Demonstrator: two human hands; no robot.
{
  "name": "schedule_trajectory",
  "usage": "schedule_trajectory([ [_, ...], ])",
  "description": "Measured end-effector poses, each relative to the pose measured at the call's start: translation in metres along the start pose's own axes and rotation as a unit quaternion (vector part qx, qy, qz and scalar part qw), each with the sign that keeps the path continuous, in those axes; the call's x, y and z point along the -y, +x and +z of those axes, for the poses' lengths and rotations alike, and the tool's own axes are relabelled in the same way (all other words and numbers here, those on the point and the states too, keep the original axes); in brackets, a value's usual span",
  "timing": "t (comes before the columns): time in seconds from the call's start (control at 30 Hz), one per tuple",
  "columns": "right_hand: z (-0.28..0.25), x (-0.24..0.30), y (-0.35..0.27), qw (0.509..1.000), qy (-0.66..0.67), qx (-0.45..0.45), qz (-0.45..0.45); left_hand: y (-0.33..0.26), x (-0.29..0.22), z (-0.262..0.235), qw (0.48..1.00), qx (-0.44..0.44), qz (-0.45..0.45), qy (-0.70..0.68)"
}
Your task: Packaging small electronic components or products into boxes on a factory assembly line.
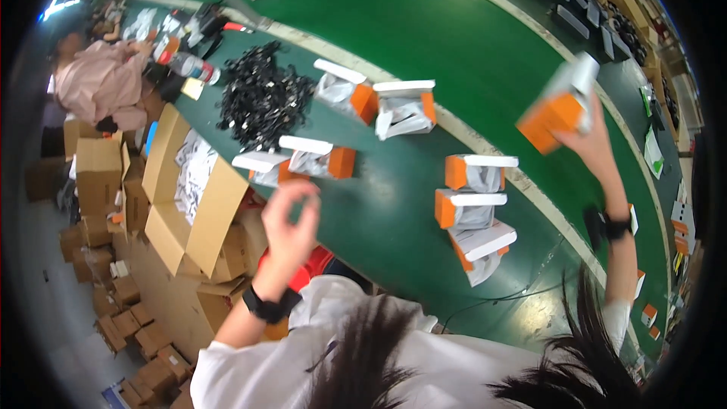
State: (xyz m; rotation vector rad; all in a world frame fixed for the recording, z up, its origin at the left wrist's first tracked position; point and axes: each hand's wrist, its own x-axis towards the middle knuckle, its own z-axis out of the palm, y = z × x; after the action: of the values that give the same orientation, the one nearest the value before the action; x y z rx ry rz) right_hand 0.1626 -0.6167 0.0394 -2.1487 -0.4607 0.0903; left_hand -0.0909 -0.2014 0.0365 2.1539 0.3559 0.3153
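Note:
Out to the right over the green conveyor, my right hand [589,140] grips an orange and white carton [556,110], which is blurred and tilted. My left hand [290,220] hovers at the near edge of the table, fingers curled with a gap to the thumb, nothing seen in it. Just beyond it are two open cartons [342,162] with white flaps raised and wrapped contents inside. Two more open cartons [405,115] stand farther back. Between my arms, three open cartons [475,210] form a column, greyish plastic wrapping showing in them.
A heap of black cables [261,95] covers the table's far left, beside a plastic bottle [195,68]. Left of the table stands a large cardboard box [173,182] with white pieces inside. Another person [102,83] sits at the far left. The green conveyor [485,53] curves past the table.

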Motion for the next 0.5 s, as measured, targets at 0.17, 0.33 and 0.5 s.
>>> schedule_trajectory([
  [0.17, -0.068, 0.027, -0.171, 0.985, -0.056, -0.023, 0.164, 0.093, 0.106, -0.072, 0.985, -0.141, -0.059, 0.073],
  [0.33, -0.016, 0.021, -0.285, 0.947, -0.003, -0.117, 0.3, 0.167, 0.205, -0.109, 0.955, 0.084, -0.282, 0.043],
  [0.5, 0.06, -0.011, -0.363, 0.909, 0.046, -0.17, 0.377, 0.196, 0.228, -0.12, 0.956, 0.198, -0.209, 0.053],
])
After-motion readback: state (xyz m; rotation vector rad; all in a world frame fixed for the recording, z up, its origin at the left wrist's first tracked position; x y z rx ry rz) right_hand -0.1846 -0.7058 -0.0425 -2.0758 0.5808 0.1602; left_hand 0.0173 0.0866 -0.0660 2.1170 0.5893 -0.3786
